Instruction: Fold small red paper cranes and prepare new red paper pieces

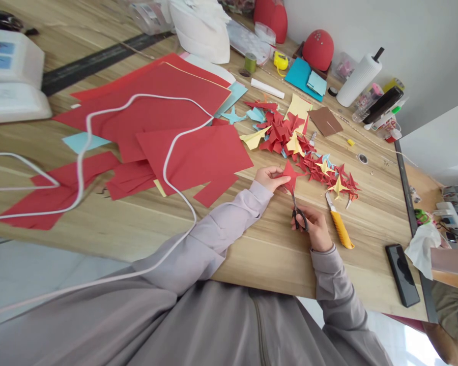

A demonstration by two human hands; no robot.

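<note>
Between the thumb and fingers of my left hand (pixel 270 179) is a small folded red paper piece (pixel 289 175), held just above the table. My right hand (pixel 312 226) is closed round the handles of dark scissors (pixel 296 209), whose tips point up at the lower edge of that red piece. Whether the blades touch the paper or are parted is too small to tell. Behind both hands lies a long heap of folded red, yellow and blue paper shapes (pixel 280 132). An orange-yellow utility knife (pixel 341 226) lies to the right of my right hand.
Large red sheets (pixel 152 109) cover the table's left part, crossed by a white cable (pixel 171 157). A black phone (pixel 402 274) lies near the right edge. Along the back stand a white bottle (pixel 359 79) and a red dome (pixel 318 50). Part of another person (pixel 448 315) shows at lower right.
</note>
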